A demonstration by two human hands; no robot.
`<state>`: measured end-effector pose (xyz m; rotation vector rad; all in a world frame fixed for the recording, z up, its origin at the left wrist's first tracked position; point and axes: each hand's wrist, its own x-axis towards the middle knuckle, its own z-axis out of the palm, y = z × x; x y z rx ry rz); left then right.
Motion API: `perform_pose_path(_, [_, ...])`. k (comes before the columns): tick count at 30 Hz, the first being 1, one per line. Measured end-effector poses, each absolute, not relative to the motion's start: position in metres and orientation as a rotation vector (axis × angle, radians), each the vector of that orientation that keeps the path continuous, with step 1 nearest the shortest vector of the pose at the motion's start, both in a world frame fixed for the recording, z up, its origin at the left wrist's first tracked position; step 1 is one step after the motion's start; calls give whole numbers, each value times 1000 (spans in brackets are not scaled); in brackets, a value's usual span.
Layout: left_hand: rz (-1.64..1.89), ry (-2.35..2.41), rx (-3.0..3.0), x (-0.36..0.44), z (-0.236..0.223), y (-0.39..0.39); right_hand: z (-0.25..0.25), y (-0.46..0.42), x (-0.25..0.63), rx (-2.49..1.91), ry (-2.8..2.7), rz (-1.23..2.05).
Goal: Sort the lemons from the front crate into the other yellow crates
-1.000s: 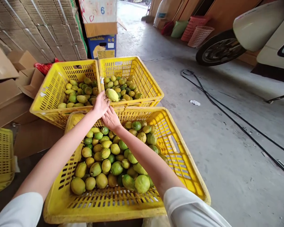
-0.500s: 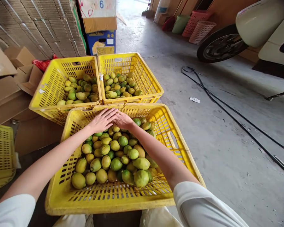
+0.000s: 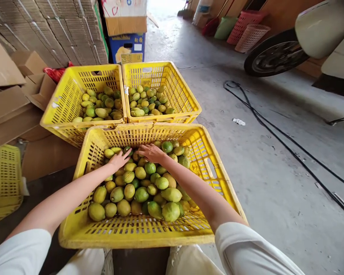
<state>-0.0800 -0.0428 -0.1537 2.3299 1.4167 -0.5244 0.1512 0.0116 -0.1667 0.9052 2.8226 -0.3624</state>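
Observation:
My left hand (image 3: 119, 160) reaches into the far part of the near yellow crate (image 3: 134, 243), its fingers spread over the lemons. Beside it on the right, my right hand (image 3: 151, 152) lies palm down on the fruit, fingers stretched out and partly bent, with nothing visibly gripped. Green and yellow lemons (image 3: 141, 194) fill the bottom of this crate. A dark green lemon (image 3: 127, 150) lies at my left fingertips. Some fruit under both palms is hidden.
Behind stand a left yellow crate (image 3: 83, 123) and a right yellow crate (image 3: 186, 91), both holding lemons. Opened cardboard boxes (image 3: 8, 103) and another yellow crate (image 3: 2, 179) are at left. A black cable (image 3: 258, 114) crosses the floor near a scooter wheel (image 3: 275, 55).
A lemon between my hands was let go into the back right crate. Both hands came back over the near crate, then moved apart and down onto its lemons.

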Motion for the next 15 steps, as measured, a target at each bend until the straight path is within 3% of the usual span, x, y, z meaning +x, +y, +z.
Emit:
perform_pose_path(9, [-288,1457,2159,-78,-133,-34,-170,18,135,1101,2789,-693])
perform_pose_path(15, [71,1446,1863,-74,-126,-15,-165,21,137,1340,2806,-1303])
